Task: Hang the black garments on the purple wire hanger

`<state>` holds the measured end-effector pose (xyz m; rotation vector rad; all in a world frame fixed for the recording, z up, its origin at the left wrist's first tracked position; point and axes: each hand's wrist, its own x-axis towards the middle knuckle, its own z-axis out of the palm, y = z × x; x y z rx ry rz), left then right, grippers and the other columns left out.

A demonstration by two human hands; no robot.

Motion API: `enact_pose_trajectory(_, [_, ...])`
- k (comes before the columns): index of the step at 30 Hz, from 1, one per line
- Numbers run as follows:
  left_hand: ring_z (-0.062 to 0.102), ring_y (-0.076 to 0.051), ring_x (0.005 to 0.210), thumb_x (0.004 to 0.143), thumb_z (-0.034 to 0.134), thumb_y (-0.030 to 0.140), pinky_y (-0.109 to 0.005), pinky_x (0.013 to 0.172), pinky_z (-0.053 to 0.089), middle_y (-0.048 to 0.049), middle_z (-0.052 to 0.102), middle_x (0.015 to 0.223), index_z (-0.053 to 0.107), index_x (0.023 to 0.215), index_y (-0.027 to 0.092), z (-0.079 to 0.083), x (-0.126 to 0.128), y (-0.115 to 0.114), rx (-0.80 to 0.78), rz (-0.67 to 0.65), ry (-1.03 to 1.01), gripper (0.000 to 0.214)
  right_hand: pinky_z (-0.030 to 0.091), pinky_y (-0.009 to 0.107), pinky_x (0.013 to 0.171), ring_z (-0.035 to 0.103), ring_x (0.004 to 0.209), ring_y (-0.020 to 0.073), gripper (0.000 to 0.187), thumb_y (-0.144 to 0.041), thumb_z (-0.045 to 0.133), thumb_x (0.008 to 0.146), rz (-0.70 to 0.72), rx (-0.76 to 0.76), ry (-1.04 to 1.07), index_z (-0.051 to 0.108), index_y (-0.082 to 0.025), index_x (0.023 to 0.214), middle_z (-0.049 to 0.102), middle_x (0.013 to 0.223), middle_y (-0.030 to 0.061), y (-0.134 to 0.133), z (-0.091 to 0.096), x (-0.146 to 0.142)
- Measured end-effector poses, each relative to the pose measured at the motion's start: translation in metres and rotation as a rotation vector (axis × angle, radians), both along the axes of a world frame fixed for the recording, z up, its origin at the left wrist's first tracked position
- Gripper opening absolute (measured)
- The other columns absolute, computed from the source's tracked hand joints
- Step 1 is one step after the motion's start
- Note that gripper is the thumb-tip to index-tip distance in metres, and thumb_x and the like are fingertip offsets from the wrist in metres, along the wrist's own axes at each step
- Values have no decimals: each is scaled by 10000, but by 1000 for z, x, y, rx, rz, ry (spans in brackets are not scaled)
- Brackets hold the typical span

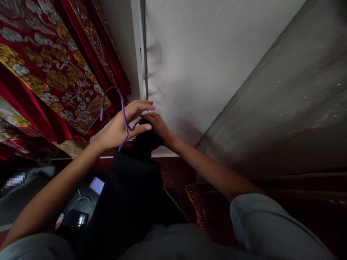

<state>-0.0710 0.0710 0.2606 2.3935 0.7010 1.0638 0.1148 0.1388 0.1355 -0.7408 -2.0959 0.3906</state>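
A purple clothes hanger [123, 112] with a curved hook is held up in front of me. A black garment [130, 187] hangs down from it toward my lap. My left hand [121, 124] wraps round the hanger's neck, its fingers stretched over the top. My right hand [155, 126] is closed on the top of the black garment where it meets the hanger.
A red curtain with gold and silver embroidery [54, 68] hangs at the left. A white wall [206, 54] and a grey surface [284, 108] lie ahead and right. A lit phone [97, 185] and another device [77, 219] lie below left. A reddish patterned object [202, 202] sits beside my right arm.
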Motion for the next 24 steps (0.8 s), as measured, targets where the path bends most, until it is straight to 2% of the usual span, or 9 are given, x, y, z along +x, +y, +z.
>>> enact_pose_trajectory(4, [604,-313,1351,895,806,420,-545,1164,503,-85,655,1413,648,1275,233,-3,-64,12,-96,189,-225,452,416,586,1141,521,1305,347,590,-312,632,901,-269,296,21,473,-232,1464,567,1361,144,20,4,53])
enact_pose_trajectory(7, [646,-275,1280,1059,557,434,-592,1139,481,-26,708,1318,634,1251,244,-7,-102,11,-67,308,-374,281,393,618,1124,480,1301,401,886,-346,774,760,-540,272,-34,389,-201,1544,519,1390,182,24,26,90])
enact_pose_trajectory(9, [622,-263,1299,1109,417,396,-583,1113,454,-35,693,1311,603,1271,230,-13,-107,3,113,455,-365,297,392,621,1108,477,1275,413,1009,-354,838,680,-694,229,-49,369,-209,1561,514,1366,185,24,46,101])
enact_pose_trajectory(12, [591,-278,1281,1056,511,338,-541,1052,437,-90,667,1228,636,1185,194,-30,-88,-12,581,737,-213,230,405,612,1094,483,1259,403,1030,-339,858,671,-765,197,-81,357,-250,1566,520,1353,170,22,72,99])
enact_pose_trajectory(14, [632,-275,1146,995,589,296,-494,980,471,-97,676,1099,674,1115,197,-44,-67,-18,761,736,4,177,415,617,1086,483,1272,400,987,-351,840,715,-727,205,-119,345,-285,1567,518,1369,157,17,83,91])
enact_pose_trajectory(16, [670,-245,982,994,554,251,-424,892,510,-82,692,1017,669,1218,213,-58,-43,-21,686,602,247,255,430,640,1070,490,1281,407,951,-389,827,750,-672,234,-147,343,-297,1564,514,1375,147,9,87,85])
enact_pose_trajectory(18, [698,-221,903,1017,486,224,-364,823,536,-75,718,1073,553,1446,233,-68,-20,-22,444,515,464,434,439,667,1057,502,1282,416,932,-411,821,768,-620,265,-162,349,-290,1562,511,1374,142,-2,87,83])
enact_pose_trajectory(21, [737,-220,883,1026,468,232,-318,748,557,-88,722,1221,349,1616,257,-80,10,-22,141,570,701,602,438,685,1065,510,1288,422,926,-408,824,775,-571,275,-187,359,-285,1566,512,1386,146,-16,81,91])
enact_pose_trajectory(24, [759,-239,914,1058,460,296,-312,746,568,-99,723,1254,317,1634,287,-88,27,-21,41,639,796,593,428,696,1083,490,1313,430,929,-393,819,775,-553,249,-216,356,-288,1574,514,1406,148,-23,75,103])
